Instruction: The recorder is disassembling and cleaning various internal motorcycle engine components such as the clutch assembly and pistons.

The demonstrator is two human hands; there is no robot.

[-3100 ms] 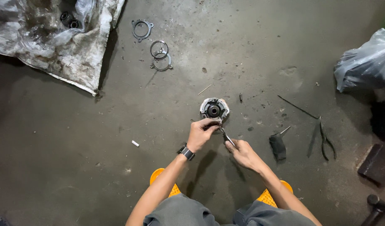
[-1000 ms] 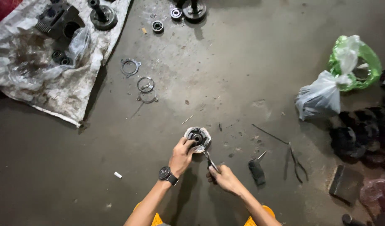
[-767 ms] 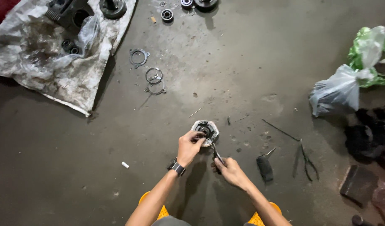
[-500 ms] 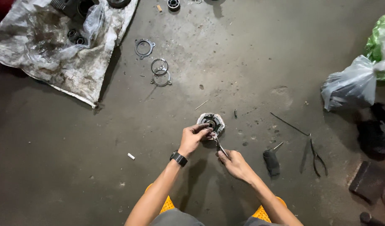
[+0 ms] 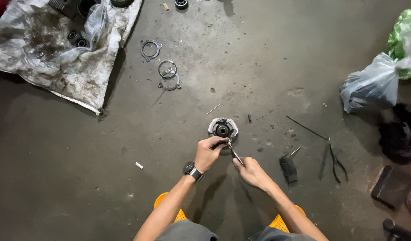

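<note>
A round metal housing (image 5: 223, 128) with a dark bearing in its middle lies on the concrete floor (image 5: 259, 58). My left hand (image 5: 209, 152), with a wristwatch, rests against the housing's near edge and steadies it. My right hand (image 5: 253, 172) grips a thin metal tool (image 5: 234, 154) whose tip points up to the housing's rim. Both hands sit just in front of my knees.
A screwdriver with a black handle (image 5: 288, 167) and pliers (image 5: 335, 158) lie to the right. Metal rings and gaskets (image 5: 167, 73) lie further up. A dirty sheet (image 5: 58, 53) with engine parts is top left. Plastic bags (image 5: 377, 82) sit at right.
The view has shifted a little; hands stay on the housing and the thin tool, with small movements at the rim.
</note>
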